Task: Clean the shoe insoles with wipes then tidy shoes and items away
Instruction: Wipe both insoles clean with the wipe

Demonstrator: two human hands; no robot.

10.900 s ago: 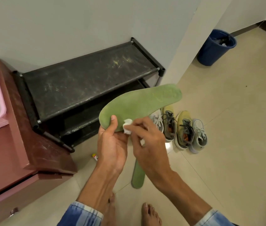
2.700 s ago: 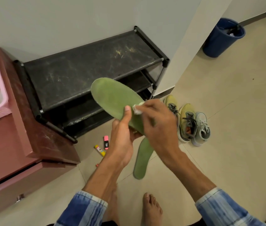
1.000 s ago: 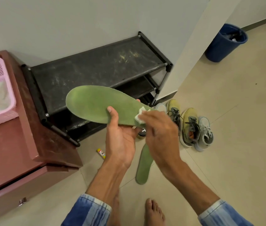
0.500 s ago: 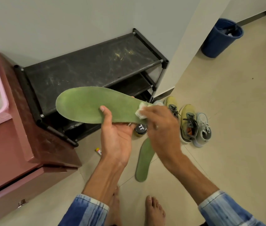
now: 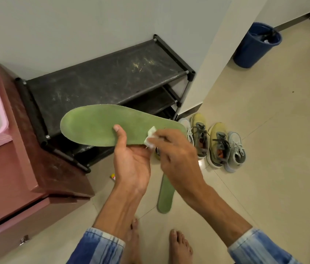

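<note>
Left hand gripping green insole over shoe rack, right hand pinching white wipe against it, shoes on floor.

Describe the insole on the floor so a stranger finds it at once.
Find the black shoe rack against the wall, then the row of shoes on the tiles beside it. Between those shoes and the bare feet lies a flat green insole; unlike its held twin, nobody touches it.

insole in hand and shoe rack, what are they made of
The insole looks like foam with a matte, fuzzy green face, no shine. The shoe rack seems dark fabric shelves on black tubes with plastic corner joints, dusty and scuffed.
</note>
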